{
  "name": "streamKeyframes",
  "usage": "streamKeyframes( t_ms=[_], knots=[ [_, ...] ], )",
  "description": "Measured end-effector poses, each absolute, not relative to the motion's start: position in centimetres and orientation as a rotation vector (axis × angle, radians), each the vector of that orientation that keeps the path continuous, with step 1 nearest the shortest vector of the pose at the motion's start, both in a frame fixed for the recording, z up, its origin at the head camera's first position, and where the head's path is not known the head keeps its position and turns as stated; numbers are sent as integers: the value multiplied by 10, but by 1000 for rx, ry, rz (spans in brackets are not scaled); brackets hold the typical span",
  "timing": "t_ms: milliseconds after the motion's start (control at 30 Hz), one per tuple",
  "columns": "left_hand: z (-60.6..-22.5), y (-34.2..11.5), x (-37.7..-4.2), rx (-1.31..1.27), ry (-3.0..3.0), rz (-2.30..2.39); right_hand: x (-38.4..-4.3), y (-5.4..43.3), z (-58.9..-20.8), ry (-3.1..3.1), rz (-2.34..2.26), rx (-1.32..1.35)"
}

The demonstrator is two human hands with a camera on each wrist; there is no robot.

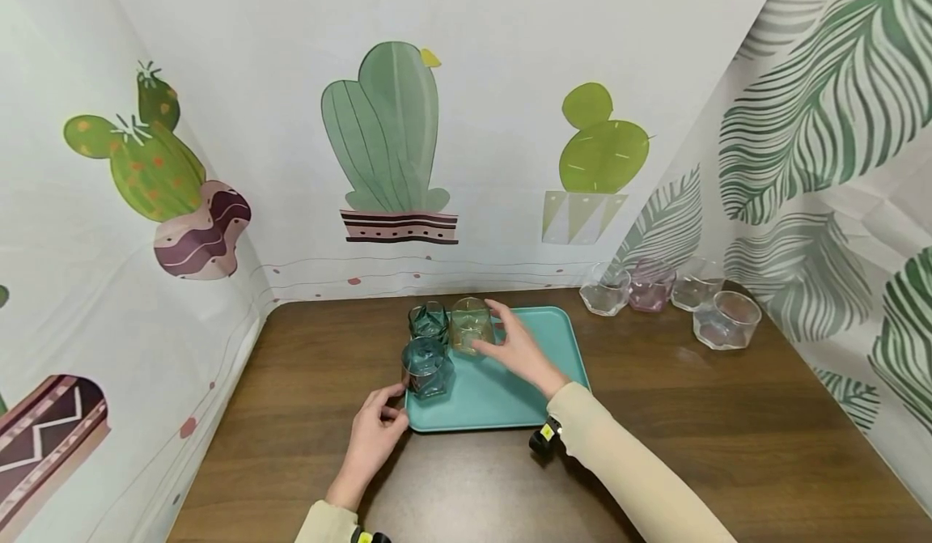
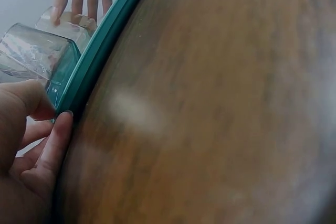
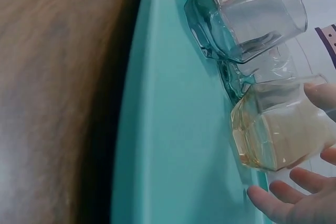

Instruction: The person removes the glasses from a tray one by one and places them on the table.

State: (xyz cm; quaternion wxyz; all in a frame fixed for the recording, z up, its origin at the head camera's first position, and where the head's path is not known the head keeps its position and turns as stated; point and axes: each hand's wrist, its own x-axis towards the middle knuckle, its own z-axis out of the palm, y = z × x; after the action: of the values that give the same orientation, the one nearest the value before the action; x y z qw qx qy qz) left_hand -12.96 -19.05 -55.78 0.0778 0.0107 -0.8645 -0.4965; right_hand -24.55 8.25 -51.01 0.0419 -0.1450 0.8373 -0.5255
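Observation:
A turquoise tray lies on the wooden table. My left hand pinches its near left corner; in the left wrist view the thumb and a finger meet at the tray rim. On the tray's left side stand a blue glass and, behind it, a dark green glass. Next to them is an amber glass, upright at the back. My right hand is around its right side with fingers spread; in the right wrist view the thumb is at the amber glass and the lower fingers are apart from it.
At the table's back right stand several glasses: a clear one, a pink one, another clear one and a nearer clear one. A cloth with cactus prints hangs behind the table.

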Motion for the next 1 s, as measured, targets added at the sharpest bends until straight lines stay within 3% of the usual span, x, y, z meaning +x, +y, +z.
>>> streamKeyframes(
  t_ms=[1000],
  knots=[
    [-556, -191, -129, 16, -2596, -1505, -238, 93, -515, 2458, -1705, -404]
  ],
)
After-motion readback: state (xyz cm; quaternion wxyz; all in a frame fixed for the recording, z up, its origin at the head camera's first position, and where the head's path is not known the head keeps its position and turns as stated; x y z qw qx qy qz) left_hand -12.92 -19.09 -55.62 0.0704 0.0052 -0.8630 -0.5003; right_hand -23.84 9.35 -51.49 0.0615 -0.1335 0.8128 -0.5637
